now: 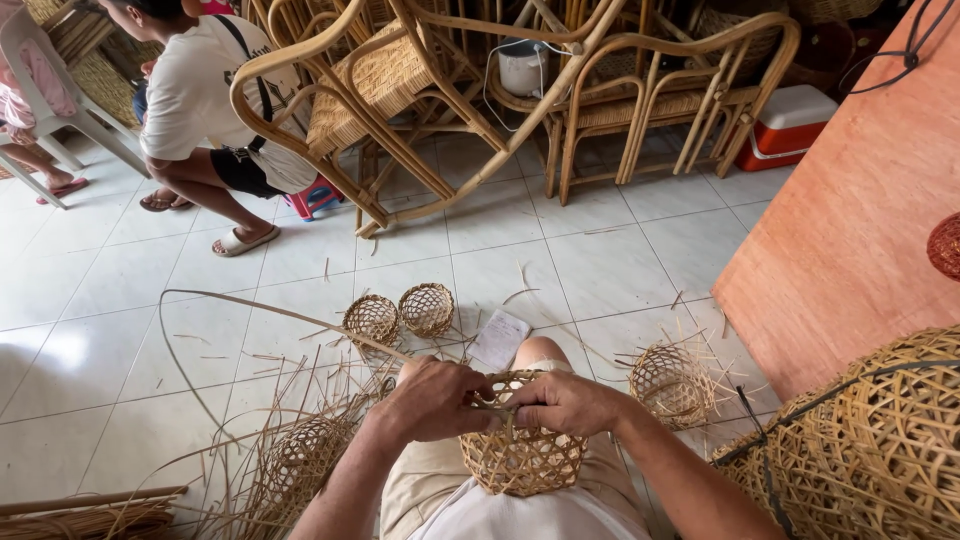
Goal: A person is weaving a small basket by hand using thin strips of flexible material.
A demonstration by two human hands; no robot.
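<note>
Both forearms enter from bottom edge, angled inward, converging at centre over lap. Left hand (pixel 432 400): palm down, knuckles up, fingers curled tight, thumb side twd centre. Right hand (pixel 565 402): palm down, fingers bent inward in a pinch, wrist slightly flexed. Fingertips of both hands nearly meet, approx. level w/ each other. Arms bare. One knee visible just beyond the hands.
</note>
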